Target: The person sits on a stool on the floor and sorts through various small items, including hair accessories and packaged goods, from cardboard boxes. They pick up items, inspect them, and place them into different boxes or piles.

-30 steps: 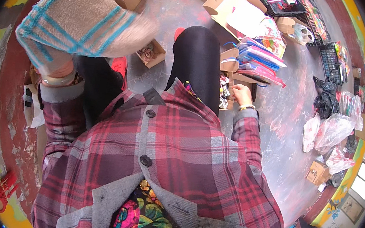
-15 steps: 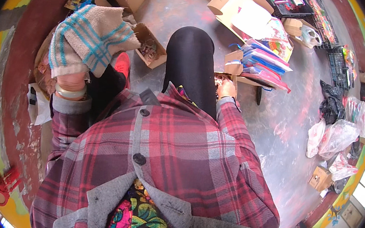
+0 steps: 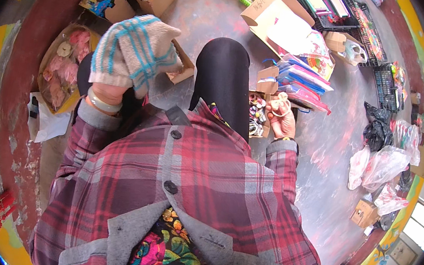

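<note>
A beige towel with blue stripes (image 3: pixel 137 53) wraps over my left hand (image 3: pixel 109 92), hiding its fingers; only the back of the hand and a pale bangle show. The towel is bunched to a point on its right side. Beside my right knee, my right hand (image 3: pixel 282 120) is raised palm up, its fingers closed on a small pale ring-shaped thing (image 3: pixel 279 103) too small to name surely. Just left of that hand stands a small cardboard box (image 3: pixel 260 135) full of mixed small bands or rings. The towel partly covers another cardboard box (image 3: pixel 181 74) near my left knee.
A box of pink items (image 3: pixel 64 71) sits at far left. Stacked blue and pink packets (image 3: pixel 304 77) and an open carton (image 3: pixel 259 12) lie ahead on the right. Black crates (image 3: pixel 387 87) and plastic bags (image 3: pixel 388 166) line the right side.
My right hand has come up out of the small box with the pale ring-shaped thing and turned palm up. My left hand with the towel has moved right, uncovering the box of pink items.
</note>
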A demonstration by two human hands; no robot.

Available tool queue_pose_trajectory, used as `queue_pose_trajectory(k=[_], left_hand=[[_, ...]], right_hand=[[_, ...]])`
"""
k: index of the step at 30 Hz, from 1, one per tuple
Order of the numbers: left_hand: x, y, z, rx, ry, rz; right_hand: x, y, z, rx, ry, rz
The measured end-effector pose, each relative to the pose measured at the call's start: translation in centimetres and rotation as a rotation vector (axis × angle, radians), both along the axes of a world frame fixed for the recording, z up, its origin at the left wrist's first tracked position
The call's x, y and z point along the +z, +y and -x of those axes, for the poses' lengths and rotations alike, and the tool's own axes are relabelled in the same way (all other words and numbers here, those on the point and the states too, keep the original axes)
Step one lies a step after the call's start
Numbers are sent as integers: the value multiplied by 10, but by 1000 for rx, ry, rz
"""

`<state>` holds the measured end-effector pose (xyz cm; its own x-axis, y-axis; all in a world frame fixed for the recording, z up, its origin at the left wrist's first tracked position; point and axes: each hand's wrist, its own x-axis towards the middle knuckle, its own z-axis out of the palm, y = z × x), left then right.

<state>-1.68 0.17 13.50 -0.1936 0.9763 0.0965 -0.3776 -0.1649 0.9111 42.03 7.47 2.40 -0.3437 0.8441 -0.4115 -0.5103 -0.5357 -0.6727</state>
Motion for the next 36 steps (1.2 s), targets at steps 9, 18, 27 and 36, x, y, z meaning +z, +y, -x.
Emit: queue_pose_trajectory(k=[9, 18, 27, 36], left_hand=[[-2, -2, -50, -102, -190, 4], [-3, -13, -43, 348, 758, -246], [-13, -21, -23, 587, 1415, -184], [-8, -18, -19, 374, 1210, 36]], right_hand=[[141, 10, 160, 338, 71, -323], [148, -21, 262, 570, -87, -467], [155, -37, 265, 547, -233, -442], [145, -36, 264, 652, -304, -440]])
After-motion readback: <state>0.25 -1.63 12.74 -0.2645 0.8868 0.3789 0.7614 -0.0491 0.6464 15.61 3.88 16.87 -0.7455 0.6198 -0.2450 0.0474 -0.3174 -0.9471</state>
